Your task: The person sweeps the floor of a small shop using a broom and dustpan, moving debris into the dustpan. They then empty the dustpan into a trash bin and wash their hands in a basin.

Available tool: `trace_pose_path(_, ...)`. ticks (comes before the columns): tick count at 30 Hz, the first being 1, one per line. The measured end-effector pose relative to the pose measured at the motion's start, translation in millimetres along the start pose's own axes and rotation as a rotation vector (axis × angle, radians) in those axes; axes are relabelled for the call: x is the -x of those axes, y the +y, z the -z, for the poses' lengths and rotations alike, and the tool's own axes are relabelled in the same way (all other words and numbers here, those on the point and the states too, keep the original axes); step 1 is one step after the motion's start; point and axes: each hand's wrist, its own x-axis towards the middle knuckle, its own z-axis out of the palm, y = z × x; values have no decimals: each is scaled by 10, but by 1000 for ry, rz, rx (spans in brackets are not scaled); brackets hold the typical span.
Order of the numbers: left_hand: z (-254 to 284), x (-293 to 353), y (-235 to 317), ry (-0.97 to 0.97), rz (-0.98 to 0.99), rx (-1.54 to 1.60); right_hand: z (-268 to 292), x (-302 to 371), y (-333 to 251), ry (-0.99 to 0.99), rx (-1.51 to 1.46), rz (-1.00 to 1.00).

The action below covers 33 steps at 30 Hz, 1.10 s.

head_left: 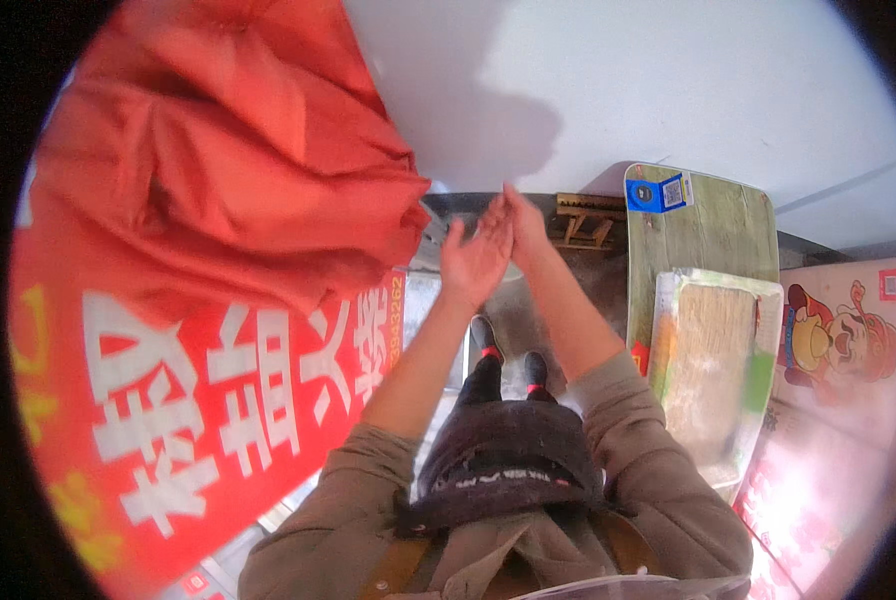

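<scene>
My two hands are held out together above the floor, between a red cloth on the left and a small wood-patterned table on the right. My left hand (476, 262) is turned palm up, thumb apart and fingers stretched out. Against its fingers rests my right hand (524, 222), seen from its side, with straight fingers pointing away from me. I see nothing held in either one. The brown sleeves (628, 395) are pushed up to about the elbows. A dark apron (513, 450) with light lettering covers my lap.
Crumpled red cloth (238, 150) lies over a red printed banner (208, 400) at left. On the wood-patterned table (703, 225) at right sits a shallow tray-like box (771, 350). Beyond it is a pink box (893, 345) with a cartoon figure. A white wall (648, 80) rises ahead.
</scene>
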Motion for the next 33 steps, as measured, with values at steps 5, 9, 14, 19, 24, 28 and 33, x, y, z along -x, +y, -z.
trace_pose_path(5, -1179, 813, -250, -476, 157, -465, -1415, 1162, -794, -277, 355, 338)
trace_pose_path(9, -1228, 1022, -171, -823, 191, -251, -1498, 1768, -1136, -618, 131, 367)
trace_pose_path(14, 693, 912, 288, 301, -315, -880, 428, 1092, -290, -369, -396, -192)
trace_pose_path(19, 3502, 3453, 742, 929, 425, -2656, 3083, 2074, 1289, 845, 477, -262)
trace_pose_path(24, 4185, 6800, 86, 1464, -301, -525, 3694, 2828, 1608, 875, 786, -441)
trace_pose_path(28, 4364, 8461, -581, 2016, -302, -646, 3061, 2416, 1904, 717, 1179, -552)
trace_pose_path(33, 4899, 8971, -954, 1750, -687, -108, 2159, 2229, 2891, 378, 1302, -583)
